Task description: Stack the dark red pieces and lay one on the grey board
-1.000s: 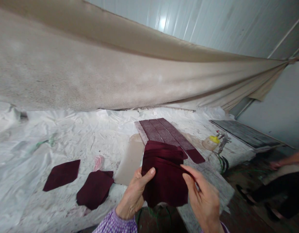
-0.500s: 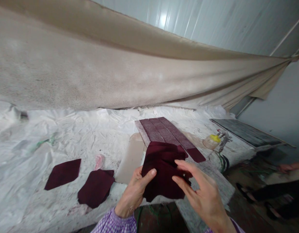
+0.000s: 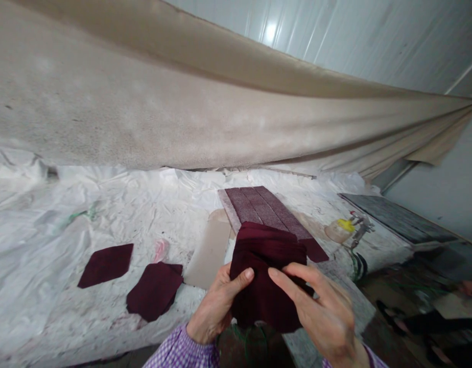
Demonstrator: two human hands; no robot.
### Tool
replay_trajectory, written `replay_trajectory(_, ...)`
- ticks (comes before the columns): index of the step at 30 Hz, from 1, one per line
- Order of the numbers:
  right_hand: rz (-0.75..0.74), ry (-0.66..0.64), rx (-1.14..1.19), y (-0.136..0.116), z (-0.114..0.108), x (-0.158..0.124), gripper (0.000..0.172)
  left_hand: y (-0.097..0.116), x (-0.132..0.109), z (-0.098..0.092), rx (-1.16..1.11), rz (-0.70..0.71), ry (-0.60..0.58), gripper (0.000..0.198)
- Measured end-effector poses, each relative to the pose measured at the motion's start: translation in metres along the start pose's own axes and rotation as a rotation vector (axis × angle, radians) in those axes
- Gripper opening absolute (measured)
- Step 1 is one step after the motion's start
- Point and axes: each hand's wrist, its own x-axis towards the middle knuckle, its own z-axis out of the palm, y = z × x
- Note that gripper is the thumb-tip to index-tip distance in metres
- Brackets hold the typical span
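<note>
Near the front edge of the table, both hands hold a stack of dark red cloth pieces (image 3: 264, 255) up off the surface, tilted toward the camera. The left hand (image 3: 215, 309) grips the stack's lower left side, thumb pressed on the front and fingers hidden behind. The right hand (image 3: 326, 319) closes on the right edge, its forefinger stretched flat across the top piece, almost meeting the left thumb. A white plastic sheet (image 3: 60, 220), crumpled and stained, covers the table. On it, to the left of the hands, lie two loose cloth pieces of the same colour: a far-left piece (image 3: 105, 265) lies flat, and a nearer piece (image 3: 155, 290) lies just beside a pale card (image 3: 209, 253). Behind the stack sits a board (image 3: 264, 209) covered with dark red strips side by side. Farther right stands a bottle (image 3: 341, 230) with a yellow cap. A big beige cloth (image 3: 163, 117) hangs across the back, sagging above the table.
</note>
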Motion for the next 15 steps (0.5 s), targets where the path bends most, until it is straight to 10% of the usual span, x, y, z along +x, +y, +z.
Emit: replay_trajectory(15,-0.007,0.006,0.014,0.0032,0.0024,0.0026,0.034,-0.0011,0.0016,-0.0004,-0.009,0.009,0.003,0.019)
